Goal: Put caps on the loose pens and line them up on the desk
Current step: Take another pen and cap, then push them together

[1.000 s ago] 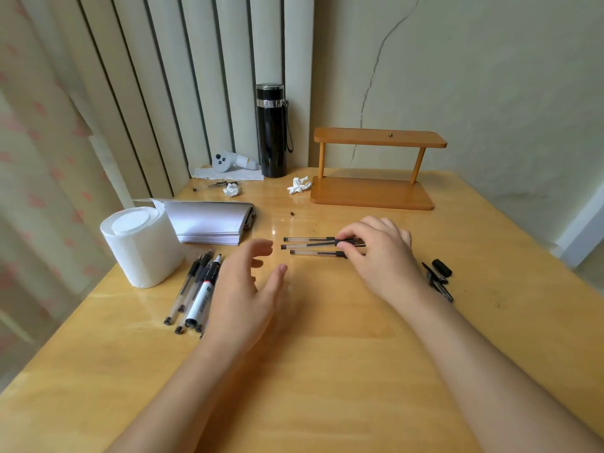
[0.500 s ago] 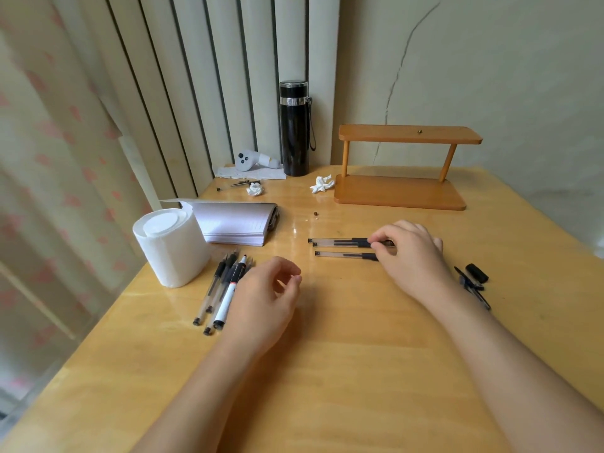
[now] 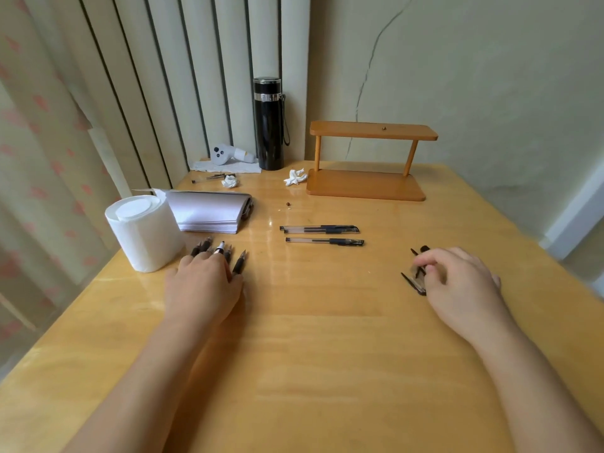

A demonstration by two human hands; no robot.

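While the left hand (image 3: 204, 289) lies flat with spread fingers over the bunch of uncapped pens (image 3: 225, 255) beside the toilet roll (image 3: 143, 235), the right hand (image 3: 457, 282) curls over the loose caps (image 3: 416, 273); whether it grips one I cannot tell. Farther back, two capped pens (image 3: 322, 235) lie parallel mid-desk, so most pens remain uncapped.

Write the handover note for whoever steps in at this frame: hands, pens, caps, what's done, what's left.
Left hand lies over the bunch of uncapped pens beside the paper roll; whether it grips one can't be told.
Right hand is on the loose caps at the right; grip unclear.
Done: two capped pens lie parallel at mid-desk.
Left: cap the bunched pens and add them to the row. Another pen lies far back near the flask.
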